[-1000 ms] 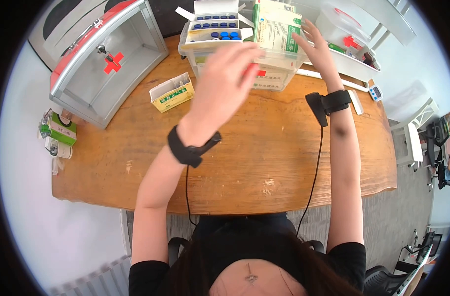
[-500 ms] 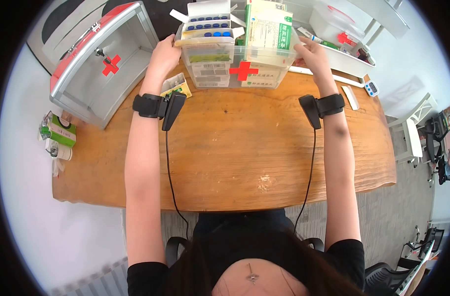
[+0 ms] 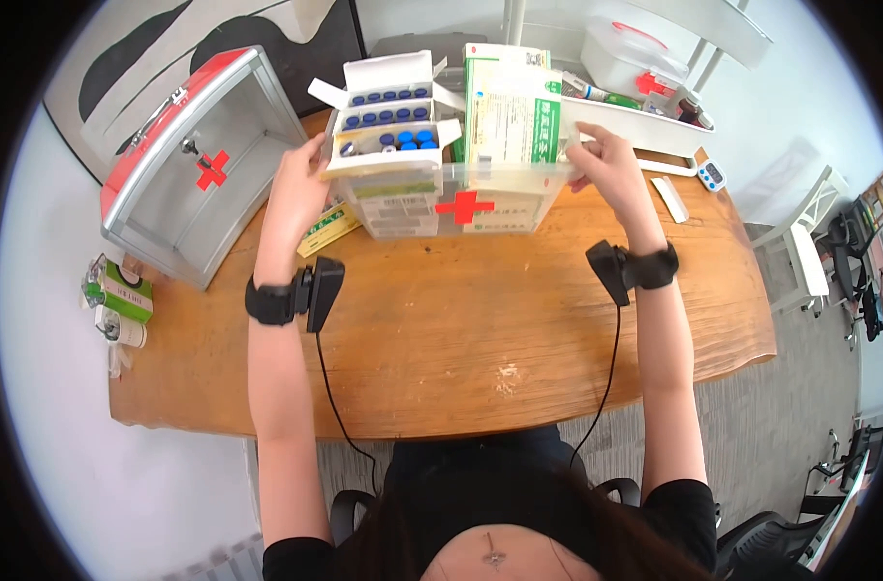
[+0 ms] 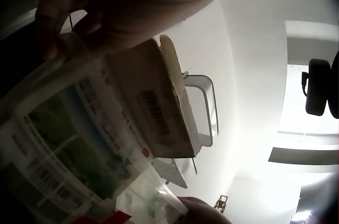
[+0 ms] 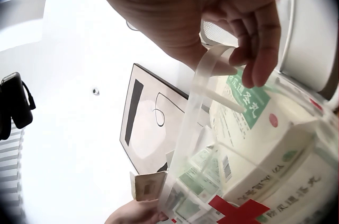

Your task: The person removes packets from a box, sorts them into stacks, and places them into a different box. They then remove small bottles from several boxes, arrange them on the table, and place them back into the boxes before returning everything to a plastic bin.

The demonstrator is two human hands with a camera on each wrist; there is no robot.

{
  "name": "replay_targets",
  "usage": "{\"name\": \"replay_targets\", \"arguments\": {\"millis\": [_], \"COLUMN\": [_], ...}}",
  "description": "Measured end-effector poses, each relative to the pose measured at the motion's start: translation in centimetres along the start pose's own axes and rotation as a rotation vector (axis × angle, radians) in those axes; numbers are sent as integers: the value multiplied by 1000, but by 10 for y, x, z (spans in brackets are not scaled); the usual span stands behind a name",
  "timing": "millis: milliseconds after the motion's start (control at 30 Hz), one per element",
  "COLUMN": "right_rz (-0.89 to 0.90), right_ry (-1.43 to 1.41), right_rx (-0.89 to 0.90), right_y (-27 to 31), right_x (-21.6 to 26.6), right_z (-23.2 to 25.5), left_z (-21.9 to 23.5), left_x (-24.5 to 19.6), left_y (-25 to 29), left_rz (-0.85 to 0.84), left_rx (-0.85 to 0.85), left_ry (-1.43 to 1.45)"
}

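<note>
Gripping opposite ends of the tub, probably to balance its boxes, both hands were near the far edge of the counter.

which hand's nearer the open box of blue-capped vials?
Left. The left hand grips the clear bin at its left rim, beside the vial box; the right hand grips its right rim, beyond the green-and-white box.

The bin is clear, its cross red, the vial caps blue.
</note>
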State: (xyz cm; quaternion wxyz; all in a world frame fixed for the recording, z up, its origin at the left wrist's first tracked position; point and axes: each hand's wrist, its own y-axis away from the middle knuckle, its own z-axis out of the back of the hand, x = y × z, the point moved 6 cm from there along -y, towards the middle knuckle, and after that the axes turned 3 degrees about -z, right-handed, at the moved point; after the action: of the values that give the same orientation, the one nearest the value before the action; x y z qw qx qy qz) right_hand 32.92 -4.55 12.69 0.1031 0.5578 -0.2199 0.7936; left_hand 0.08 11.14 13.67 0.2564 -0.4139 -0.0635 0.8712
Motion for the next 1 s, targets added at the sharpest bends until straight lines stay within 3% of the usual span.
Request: {"name": "replay_targets", "arguments": {"millis": [200,267,300,367,433,533,567,667,733,833,1000], "right_rz": [-40,239,242,281,321,164,86,114,123,40,54], "right_ry": [177,186,168,106,21,19,9,-142,-220,-309,-346], "right_rx": [54,-109,-90,-64,31,36,35,60,75,-31,87], "right_y": [-16,-36,-38,-52,-57,-60,-57,-79,-85,-90,-99], "right_x": [-6,-4,6,4,2,4,6,-10,-11,-16,-26], "right_z": [22,35,33,25,15,-2,-6,-11,-15,-7,-11], "left_z": [1,1,4,19,45,50,39,-5,-42,-78,-114], "left_x": [-2,-1,-2,-10,-34,-119,-136,-174,-182,-181,-172], "left_y": [13,16,20,25,39,71,77,88,87,75,66], "left_rz": [39,78,78,43,-250,-306,-437,-734,-796,-882,-855], "left_rx": [20,26,31,-58,-386,-476,-422,-184,-33,14,92], "left_ry": [95,241,241,103,-309,-170,-157,-210,-165,-211,-321]}}
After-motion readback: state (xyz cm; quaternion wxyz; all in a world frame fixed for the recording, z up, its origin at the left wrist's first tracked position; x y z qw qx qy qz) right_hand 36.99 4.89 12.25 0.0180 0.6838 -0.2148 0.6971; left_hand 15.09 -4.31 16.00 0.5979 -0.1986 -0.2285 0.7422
